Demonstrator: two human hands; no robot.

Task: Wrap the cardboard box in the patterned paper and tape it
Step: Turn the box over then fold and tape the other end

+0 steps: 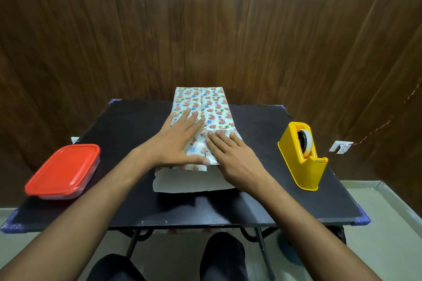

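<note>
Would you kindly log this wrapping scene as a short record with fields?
surface: black tabletop
package: box covered in floral patterned paper, white underside of the paper showing at the near end
left hand: flat on the paper, fingers straight
right hand: flat on the near fold, fingers straight
tape: yellow plastic tape dispenser, to the right, untouched
other: red-lidded plastic container, on the left
</note>
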